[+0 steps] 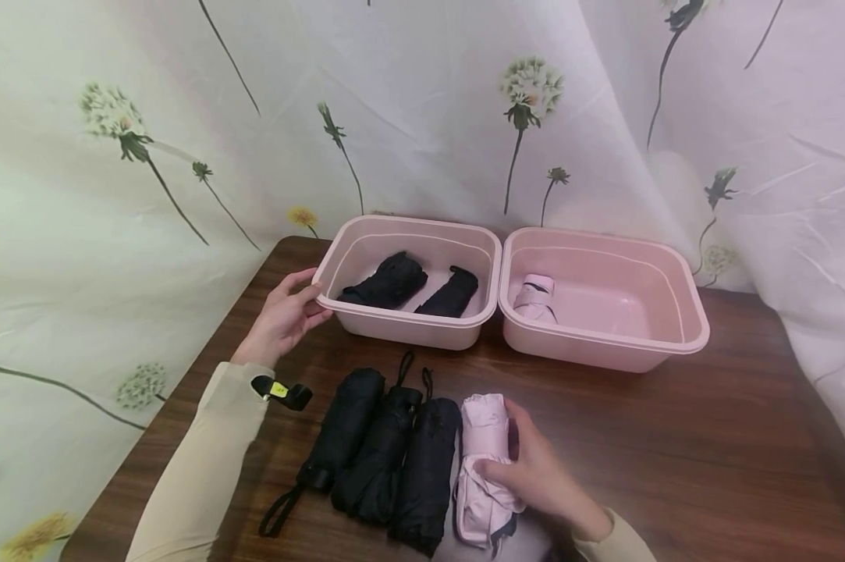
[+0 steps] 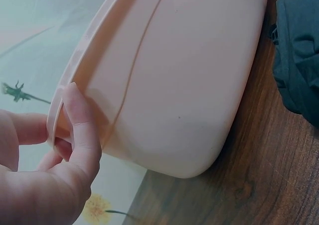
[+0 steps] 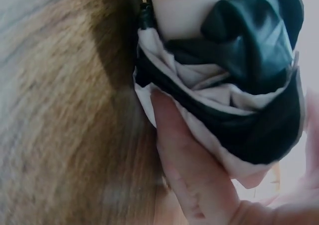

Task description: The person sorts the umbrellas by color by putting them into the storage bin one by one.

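Note:
At the left pink plastic bin [image 1: 408, 332], my left hand [image 1: 282, 316] pinches the rim at its left corner; the left wrist view shows thumb and fingers [image 2: 82, 130] on either side of that rim. My right hand [image 1: 534, 468] grips a folded pink umbrella [image 1: 484, 437] from its right side. Up close in the right wrist view, loose pink cloth with a dark lining [image 3: 269, 130] bunches at the umbrella's end. Left of it lie three folded black umbrellas [image 1: 348, 421], side by side. A pale mauve thing [image 1: 527, 538] shows partly beneath the pink umbrella.
Two black umbrellas [image 1: 387, 281] lie inside the left bin. Beside it stands a second pink bin [image 1: 605, 343] with one pink umbrella [image 1: 534, 297] at its left end. Both bins stand on the dark wooden table [image 1: 731, 437], against a flower-print cloth [image 1: 422, 101].

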The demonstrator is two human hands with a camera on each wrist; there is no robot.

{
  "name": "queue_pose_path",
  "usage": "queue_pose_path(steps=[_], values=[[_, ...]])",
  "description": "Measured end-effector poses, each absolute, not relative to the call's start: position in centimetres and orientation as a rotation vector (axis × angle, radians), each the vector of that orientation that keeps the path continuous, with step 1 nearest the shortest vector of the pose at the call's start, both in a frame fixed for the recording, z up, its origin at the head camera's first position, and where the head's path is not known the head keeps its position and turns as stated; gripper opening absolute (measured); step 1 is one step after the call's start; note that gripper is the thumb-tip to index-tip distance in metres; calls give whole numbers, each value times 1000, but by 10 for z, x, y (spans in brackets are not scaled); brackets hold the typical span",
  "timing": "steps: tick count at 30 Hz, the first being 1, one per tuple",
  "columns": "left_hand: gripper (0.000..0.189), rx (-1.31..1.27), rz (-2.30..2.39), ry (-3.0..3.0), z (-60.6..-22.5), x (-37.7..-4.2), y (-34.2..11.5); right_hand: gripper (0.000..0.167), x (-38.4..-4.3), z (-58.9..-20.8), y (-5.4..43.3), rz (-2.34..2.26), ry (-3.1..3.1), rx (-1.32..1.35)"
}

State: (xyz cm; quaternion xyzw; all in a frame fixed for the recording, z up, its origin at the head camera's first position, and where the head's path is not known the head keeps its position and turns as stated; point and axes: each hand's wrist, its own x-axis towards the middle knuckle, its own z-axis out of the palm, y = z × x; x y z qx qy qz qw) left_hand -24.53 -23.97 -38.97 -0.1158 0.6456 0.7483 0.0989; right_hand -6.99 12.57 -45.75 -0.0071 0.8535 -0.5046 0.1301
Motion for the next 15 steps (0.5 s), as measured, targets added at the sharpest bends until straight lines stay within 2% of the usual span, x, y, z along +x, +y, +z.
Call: queue_pose_path(steps=[15], values=[[54, -340, 2224, 1894, -388, -244, -240, 100, -72, -449, 130, -1611, 2398, 27]])
